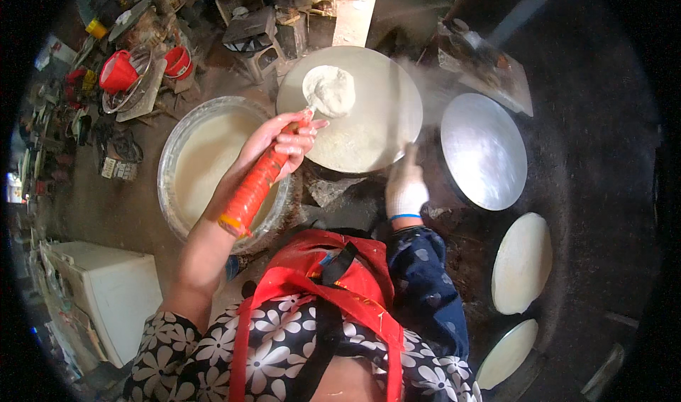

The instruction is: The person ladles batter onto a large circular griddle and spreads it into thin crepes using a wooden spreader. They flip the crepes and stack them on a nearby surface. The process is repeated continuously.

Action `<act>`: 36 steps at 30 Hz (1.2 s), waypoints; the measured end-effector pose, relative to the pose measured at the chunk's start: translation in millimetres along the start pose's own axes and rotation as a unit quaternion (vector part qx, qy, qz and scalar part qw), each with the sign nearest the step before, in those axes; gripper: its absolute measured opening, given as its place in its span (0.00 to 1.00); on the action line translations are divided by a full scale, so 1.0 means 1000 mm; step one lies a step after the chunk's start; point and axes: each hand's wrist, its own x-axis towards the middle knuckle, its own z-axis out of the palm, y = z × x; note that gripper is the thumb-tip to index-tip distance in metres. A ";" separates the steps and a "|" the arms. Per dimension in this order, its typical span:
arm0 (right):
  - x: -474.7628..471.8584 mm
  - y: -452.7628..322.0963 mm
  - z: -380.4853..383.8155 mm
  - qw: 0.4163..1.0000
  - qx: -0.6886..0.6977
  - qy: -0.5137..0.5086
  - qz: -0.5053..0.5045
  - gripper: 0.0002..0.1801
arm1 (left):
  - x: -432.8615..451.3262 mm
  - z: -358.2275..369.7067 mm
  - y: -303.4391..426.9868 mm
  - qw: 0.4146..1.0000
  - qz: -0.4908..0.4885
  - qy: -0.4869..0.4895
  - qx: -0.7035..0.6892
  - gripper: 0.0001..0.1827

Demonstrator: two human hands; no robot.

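Note:
My left hand [290, 144] grips the red-wrapped handle [255, 189] of a ladle. The ladle's bowl [330, 90], coated with thick pale batter, is above the left part of a large round griddle [367, 136]. A pale layer covers the griddle's surface. My right hand [407, 192], in a white knit glove, is at the griddle's near right edge. Motion blurs its fingers, and I cannot tell whether they hold anything. A blurred darker band crosses the griddle above this hand. Left of the griddle stands a wide metal basin [173, 200] of pale batter, partly hidden by my left arm.
A bare shiny metal disc [484, 152] is to the right. Two pale-coated discs [522, 263] lie nearer on that side. A stained board [495, 74] sits at the back right. Red buckets [118, 72], a cinder block [260, 61] and a white cabinet [114, 290] are leftward.

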 end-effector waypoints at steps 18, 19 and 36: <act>-0.030 0.242 -0.098 0.945 0.234 0.201 0.105 0.28 | 0.317 0.144 -0.189 0.962 -0.238 -0.066 -0.118 0.36; -0.033 0.243 -0.105 0.933 0.268 0.197 0.134 0.28 | 0.338 0.148 -0.203 0.963 -0.244 -0.056 -0.096 0.37; -0.050 0.277 -0.115 0.900 0.276 0.211 0.261 0.30 | 0.496 0.045 -0.300 0.652 -0.081 0.045 0.752 0.17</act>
